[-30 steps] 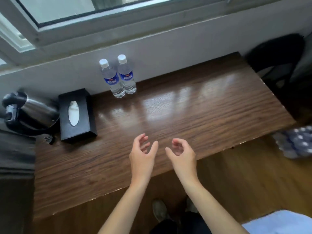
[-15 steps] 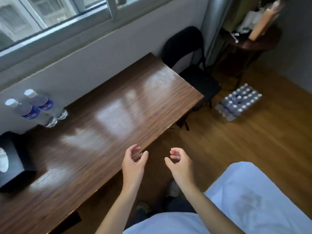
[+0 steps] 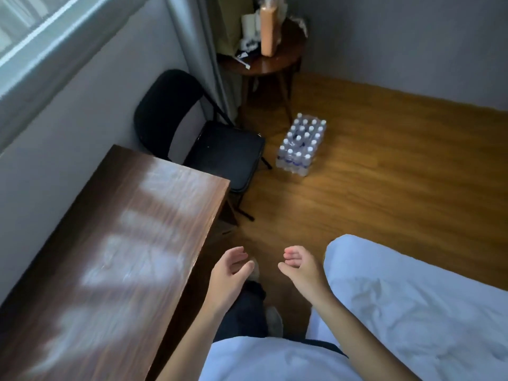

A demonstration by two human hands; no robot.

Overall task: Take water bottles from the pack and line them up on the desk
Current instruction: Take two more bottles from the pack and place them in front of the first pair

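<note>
Head view — hands [image 3: 228,273] [image 3: 299,266] seemingly empty, pack [image 3: 301,144] apart.

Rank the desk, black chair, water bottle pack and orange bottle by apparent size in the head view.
1. desk, nearest the camera, which inflates it
2. black chair
3. water bottle pack
4. orange bottle, farthest away, so its true size is unsure

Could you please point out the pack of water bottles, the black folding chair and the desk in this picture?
pack of water bottles [image 3: 301,144]: head view, on the white caps in the middle of the pack.
black folding chair [image 3: 228,152]: head view, on the seat.
desk [image 3: 132,243]: head view, on the bare wooden top.
</note>
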